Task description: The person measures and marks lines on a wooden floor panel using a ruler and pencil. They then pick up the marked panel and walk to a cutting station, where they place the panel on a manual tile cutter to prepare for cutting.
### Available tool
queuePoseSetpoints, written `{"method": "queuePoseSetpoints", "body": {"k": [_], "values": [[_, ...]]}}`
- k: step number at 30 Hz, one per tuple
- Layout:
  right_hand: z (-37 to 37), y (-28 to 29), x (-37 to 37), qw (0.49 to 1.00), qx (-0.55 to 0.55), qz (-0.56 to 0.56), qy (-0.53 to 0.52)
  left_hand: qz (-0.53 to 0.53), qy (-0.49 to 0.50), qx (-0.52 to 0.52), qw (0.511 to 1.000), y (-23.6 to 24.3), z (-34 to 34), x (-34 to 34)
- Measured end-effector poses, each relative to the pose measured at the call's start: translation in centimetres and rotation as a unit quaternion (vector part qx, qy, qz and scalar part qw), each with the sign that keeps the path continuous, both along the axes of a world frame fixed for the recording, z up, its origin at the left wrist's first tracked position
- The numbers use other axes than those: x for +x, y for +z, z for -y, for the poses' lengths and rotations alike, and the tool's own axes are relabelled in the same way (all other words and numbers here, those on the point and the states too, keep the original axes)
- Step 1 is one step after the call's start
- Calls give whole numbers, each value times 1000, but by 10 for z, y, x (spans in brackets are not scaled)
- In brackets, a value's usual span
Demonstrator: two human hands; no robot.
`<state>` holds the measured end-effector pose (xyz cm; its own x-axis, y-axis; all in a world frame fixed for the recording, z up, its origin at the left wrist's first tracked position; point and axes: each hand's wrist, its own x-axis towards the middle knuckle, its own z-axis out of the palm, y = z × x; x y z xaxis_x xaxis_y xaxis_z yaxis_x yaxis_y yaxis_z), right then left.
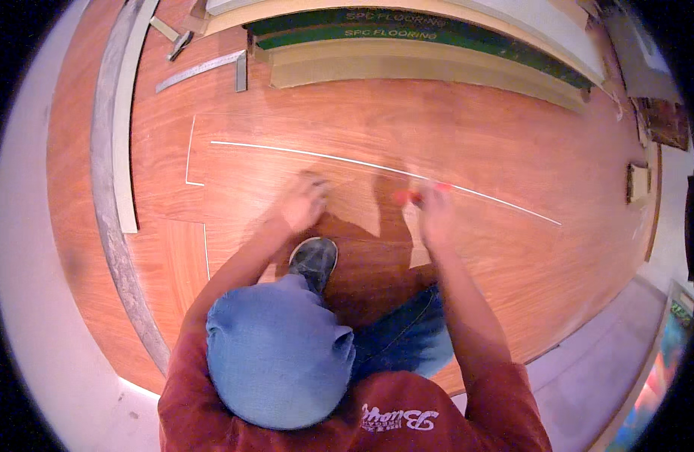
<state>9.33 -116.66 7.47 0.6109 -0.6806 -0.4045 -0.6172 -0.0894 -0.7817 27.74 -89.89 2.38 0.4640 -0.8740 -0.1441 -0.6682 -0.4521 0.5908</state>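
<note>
My right hand (435, 218) is closed around a small red tool (404, 197), blurred by motion, so its exact kind does not show. Red shows on both sides of the fingers, just by a long thin white line (347, 160) along the far edge of a wood-look floor plank (256, 177). To the left, my left hand (305, 202) rests low over the same plank, slightly blurred, its fingers apart and nothing visible in them. My shoe (314, 258) is planted on the flooring between my arms.
A metal try square (200, 71) and a hammer (179, 45) lie at the far left. Long flooring boxes (407, 64) with green sides stand along the far side. A pale strip (125, 151) and a grey bar (109, 188) run down the left. White lines (187, 158) also mark other planks.
</note>
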Motion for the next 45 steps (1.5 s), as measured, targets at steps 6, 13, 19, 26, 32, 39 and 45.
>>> {"method": "queuePoseSetpoints", "body": {"k": [6,13,19,26,32,39,45], "values": [[-10,-19,-137,845,381,84,-365,210,393,176,878,-16,-221,109],[-52,-52,-117,778,414,12,-473,-23,415,117,902,0,-212,131],[-56,-37,-122,761,437,89,-471,-198,453,0,869,53,-181,140],[-66,60,-91,826,333,181,-417,-171,471,-120,857,123,-195,119],[-18,123,25,861,265,308,-307,-242,459,-322,791,98,-234,132],[110,178,203,862,253,367,-241,-137,479,-291,817,169,-187,192],[164,132,207,866,298,327,-232,-110,365,-265,886,220,-86,276]]}}
